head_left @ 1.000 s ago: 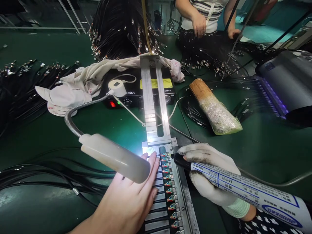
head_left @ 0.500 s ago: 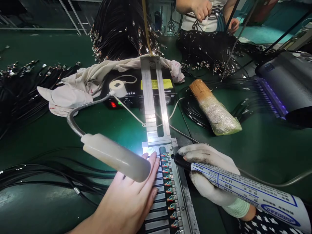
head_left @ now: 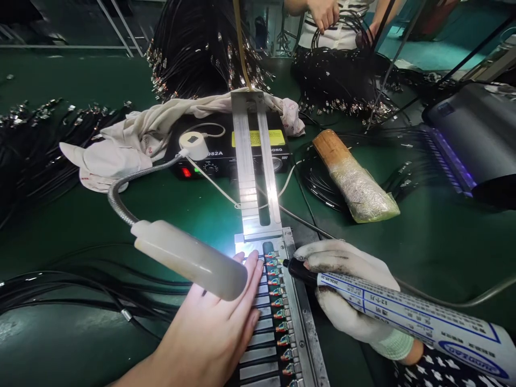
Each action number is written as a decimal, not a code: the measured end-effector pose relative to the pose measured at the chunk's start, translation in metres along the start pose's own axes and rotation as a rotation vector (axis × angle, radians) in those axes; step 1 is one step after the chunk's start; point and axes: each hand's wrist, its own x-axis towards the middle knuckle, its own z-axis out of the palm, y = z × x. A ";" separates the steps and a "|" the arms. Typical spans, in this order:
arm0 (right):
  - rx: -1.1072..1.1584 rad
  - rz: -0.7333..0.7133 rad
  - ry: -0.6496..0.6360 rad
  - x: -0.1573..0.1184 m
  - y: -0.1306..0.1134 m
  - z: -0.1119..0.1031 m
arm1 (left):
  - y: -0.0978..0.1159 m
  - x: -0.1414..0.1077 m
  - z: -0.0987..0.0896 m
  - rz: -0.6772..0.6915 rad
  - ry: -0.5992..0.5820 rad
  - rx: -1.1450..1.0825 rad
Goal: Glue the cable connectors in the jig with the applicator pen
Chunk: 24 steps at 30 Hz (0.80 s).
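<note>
My left hand [head_left: 220,317], bare, lies flat with its fingers stretched over black cables [head_left: 264,341] in a slotted metal fixture [head_left: 310,336]. Along the fixture runs a row of small metal connectors [head_left: 285,327] with coloured wires exposed. In a white, stained glove, my right hand [head_left: 349,285] is wrapped round a white glue cartridge [head_left: 403,314] with blue print. The cartridge's black nozzle [head_left: 296,267] points left, its tip beside the connectors near the fixture's far end. A tubular lamp [head_left: 191,260] hangs over my left hand and hides part of it.
Behind the fixture stands a black control box [head_left: 220,161] with a red-lit switch, a twisted cloth [head_left: 169,121] over it. A plastic-wrapped block [head_left: 355,177] lies to the right, near a grey machine [head_left: 475,129] with purple light. Cable bundles [head_left: 197,48] fill the back. Opposite, a person's hand [head_left: 323,13] holds cables.
The cartridge nozzle has shifted slightly towards me along the connector row. My left hand stays in place. The person opposite has moved the hand with the cables slightly left and out of view upward.
</note>
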 end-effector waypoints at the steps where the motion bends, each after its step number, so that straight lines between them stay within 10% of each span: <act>1: -0.003 -0.002 -0.002 0.000 0.000 0.000 | 0.000 0.000 0.000 0.004 -0.003 -0.001; 24: 0.023 0.026 0.035 -0.001 0.001 0.003 | -0.002 0.002 -0.003 0.024 0.005 0.022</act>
